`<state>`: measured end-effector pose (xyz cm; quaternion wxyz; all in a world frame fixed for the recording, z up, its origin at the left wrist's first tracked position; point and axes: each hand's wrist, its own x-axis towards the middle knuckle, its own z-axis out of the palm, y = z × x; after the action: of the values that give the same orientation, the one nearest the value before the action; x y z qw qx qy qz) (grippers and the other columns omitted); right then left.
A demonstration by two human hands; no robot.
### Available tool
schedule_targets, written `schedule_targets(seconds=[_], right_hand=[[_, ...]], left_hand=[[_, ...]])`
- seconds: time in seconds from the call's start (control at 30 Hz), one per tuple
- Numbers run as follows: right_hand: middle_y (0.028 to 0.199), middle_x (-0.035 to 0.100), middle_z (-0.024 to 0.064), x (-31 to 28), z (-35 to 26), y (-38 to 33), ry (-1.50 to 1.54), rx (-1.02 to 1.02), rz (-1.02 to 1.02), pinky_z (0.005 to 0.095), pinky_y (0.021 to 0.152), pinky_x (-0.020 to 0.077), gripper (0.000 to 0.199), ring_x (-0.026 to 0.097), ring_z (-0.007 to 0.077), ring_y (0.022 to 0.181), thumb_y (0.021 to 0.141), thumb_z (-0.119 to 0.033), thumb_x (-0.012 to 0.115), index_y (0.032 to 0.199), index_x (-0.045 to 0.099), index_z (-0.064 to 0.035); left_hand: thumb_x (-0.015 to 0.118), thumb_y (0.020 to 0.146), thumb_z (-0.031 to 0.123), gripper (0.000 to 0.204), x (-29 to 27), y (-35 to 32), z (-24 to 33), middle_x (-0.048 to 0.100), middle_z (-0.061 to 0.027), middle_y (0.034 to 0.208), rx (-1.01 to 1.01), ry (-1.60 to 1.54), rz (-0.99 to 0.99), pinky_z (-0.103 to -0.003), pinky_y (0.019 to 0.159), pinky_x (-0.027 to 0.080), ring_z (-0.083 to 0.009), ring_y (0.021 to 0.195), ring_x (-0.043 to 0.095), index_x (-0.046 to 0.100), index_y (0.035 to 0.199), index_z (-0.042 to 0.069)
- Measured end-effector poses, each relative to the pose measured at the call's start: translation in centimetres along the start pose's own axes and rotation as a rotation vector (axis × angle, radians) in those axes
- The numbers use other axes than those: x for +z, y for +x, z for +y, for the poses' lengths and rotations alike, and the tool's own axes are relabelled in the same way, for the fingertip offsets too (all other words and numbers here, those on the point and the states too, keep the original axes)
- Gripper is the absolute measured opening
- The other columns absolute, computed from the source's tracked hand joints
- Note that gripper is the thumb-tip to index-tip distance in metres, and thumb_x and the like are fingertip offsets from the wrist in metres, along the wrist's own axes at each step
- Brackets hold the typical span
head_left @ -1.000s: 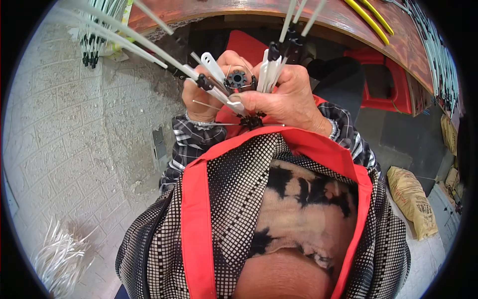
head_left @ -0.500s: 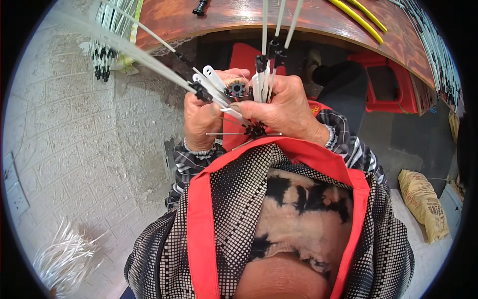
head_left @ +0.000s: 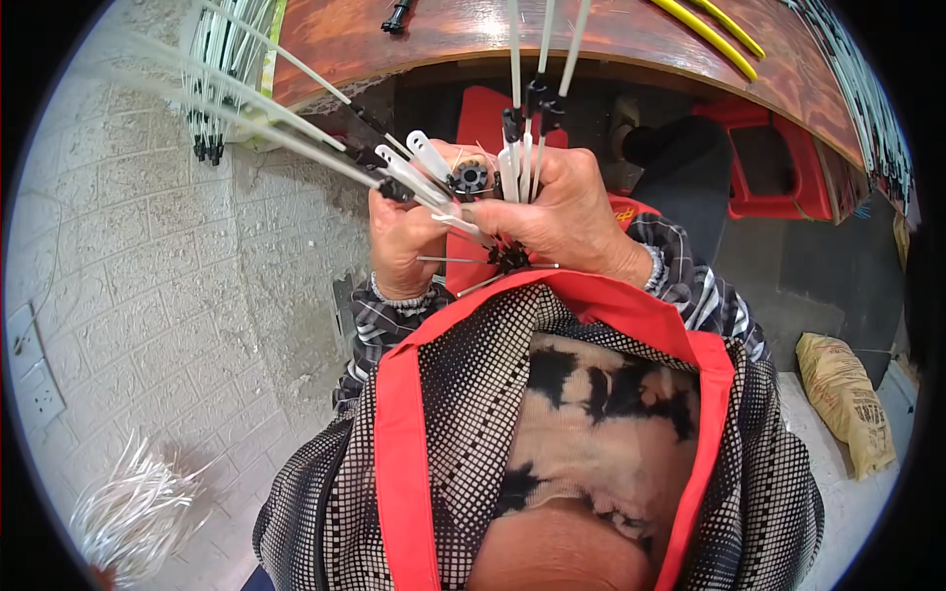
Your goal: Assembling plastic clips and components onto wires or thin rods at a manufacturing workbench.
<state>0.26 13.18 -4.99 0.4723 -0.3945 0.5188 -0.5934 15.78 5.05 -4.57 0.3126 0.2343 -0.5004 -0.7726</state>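
Note:
Both hands hold a partly folded frame, like an umbrella's, in front of my chest. Its notched black hub (head_left: 471,177) shows between them. My left hand (head_left: 399,241) is closed on flat white ribs (head_left: 427,156) with holes at their ends; long white rods run from there to the upper left, some blurred. My right hand (head_left: 567,202) wraps around the other side, its thumb pressing near the hub and meeting the left fingers. More white rods (head_left: 547,59) with black joints rise past its fingers. Below the thumbs sits a cluster of black joints (head_left: 510,256) with thin rods sticking out.
A brown table (head_left: 434,49) curves across the far side, bearing yellow curved handles (head_left: 709,39) and a small black part (head_left: 397,18). Rod bundles hang at its left (head_left: 209,128) and right (head_left: 877,118). A red stool (head_left: 803,202), a sack (head_left: 843,404) and white strips (head_left: 138,512) lie around.
The blurred rods at upper left have swung and spread apart a little. The hub has turned slightly, while both hands keep their grip in nearly the same place.

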Motion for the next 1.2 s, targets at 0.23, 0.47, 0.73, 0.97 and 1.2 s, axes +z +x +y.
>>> schedule_targets(seconds=[0.23,0.47,0.73,0.97,1.2], right_hand=[[0.063,0.063,0.0038,0.2,0.0,-0.2,-0.161,-0.049,0.07,0.0269,0.054,0.0478,0.016,0.058,0.0072,0.06,0.07,-0.005,0.077,0.074,0.063,0.0013],[0.069,0.064,0.004,-0.3,0.1,-0.2,-0.278,-0.219,0.014,0.0278,0.056,0.0478,0.021,0.06,0.0087,0.063,0.07,-0.007,0.078,0.082,0.063,0.0009],[0.087,0.068,0.0083,-3.0,-0.4,0.9,0.205,0.1,-0.287,0.0278,0.071,0.0524,0.026,0.065,0.0134,0.074,0.076,-0.005,0.071,0.099,0.065,0.005],[0.089,0.067,0.0036,-4.4,0.8,1.6,0.402,0.234,-0.388,0.0265,0.073,0.0515,0.026,0.062,0.0111,0.078,0.081,-0.003,0.062,0.105,0.064,0.0061],[0.092,0.069,0.0085,-2.5,1.5,1.6,0.308,0.198,-0.386,0.0273,0.074,0.0546,0.03,0.068,0.015,0.081,0.083,-0.007,0.064,0.11,0.063,0.0061]], left_hand=[[0.068,0.078,0.003,0.025,0.4,0.6,0.3,0.067,-0.0124,0.098,-0.038,0.039,0.052,-0.031,0.079,0.053,-0.0186,0.087,0.065,0.065,0.101,-0.006],[0.071,0.08,0.003,0.019,0.3,0.5,0.1,0.068,-0.0095,0.093,-0.017,0.058,0.089,-0.028,0.074,0.053,-0.0156,0.082,0.065,0.067,0.097,-0.004],[0.072,0.08,0.003,0.019,-0.3,0.7,-0.3,0.068,-0.0096,0.093,0.03,0.025,0.149,-0.027,0.073,0.052,-0.0149,0.081,0.064,0.067,0.097,-0.004],[0.071,0.085,0.011,0.022,-0.8,0.6,-0.2,0.063,-0.0083,0.098,-0.002,0.129,0.042,-0.028,0.077,0.05,-0.0159,0.086,0.062,0.065,0.1,-0.005],[0.07,0.085,0.012,0.021,-2.1,0.3,0.0,0.063,-0.0098,0.096,0.015,0.122,0.017,-0.029,0.079,0.049,-0.0176,0.089,0.062,0.066,0.098,-0.004]])
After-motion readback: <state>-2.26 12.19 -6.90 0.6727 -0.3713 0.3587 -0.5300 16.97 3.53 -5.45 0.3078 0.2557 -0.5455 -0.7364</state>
